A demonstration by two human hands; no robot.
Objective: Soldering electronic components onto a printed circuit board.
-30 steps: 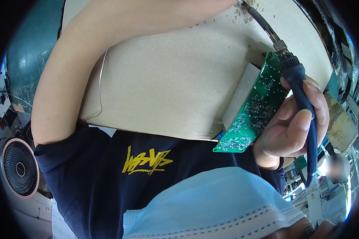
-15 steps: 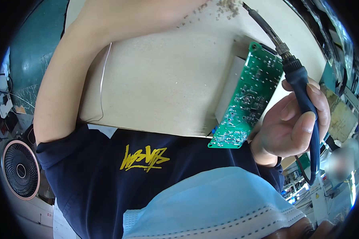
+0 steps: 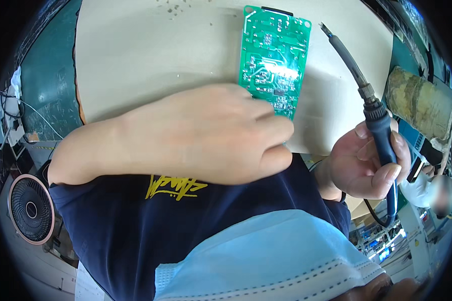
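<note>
My right hand is wrapped round the dark handle of a soldering iron. The iron's tip points up and away, in the air beside a green circuit board. This long board shows its solder side, with many shiny joints and a bright glare across the middle. Over the board's near end, my left hand is closed with its fingers curled under. Its back faces up, so what the fingers grip is hidden, as is the board's near end.
A pale sheet covers the bench, with brown crumbs near its far edge. Left of it lies a green mat. A round fan stands at lower left; a stained cloth-like bundle lies at right. Another person appears at far right.
My left hand has come down from the far edge to the board's near end. The board now appears further left and farther away, more upright in view. My right hand keeps the soldering iron.
</note>
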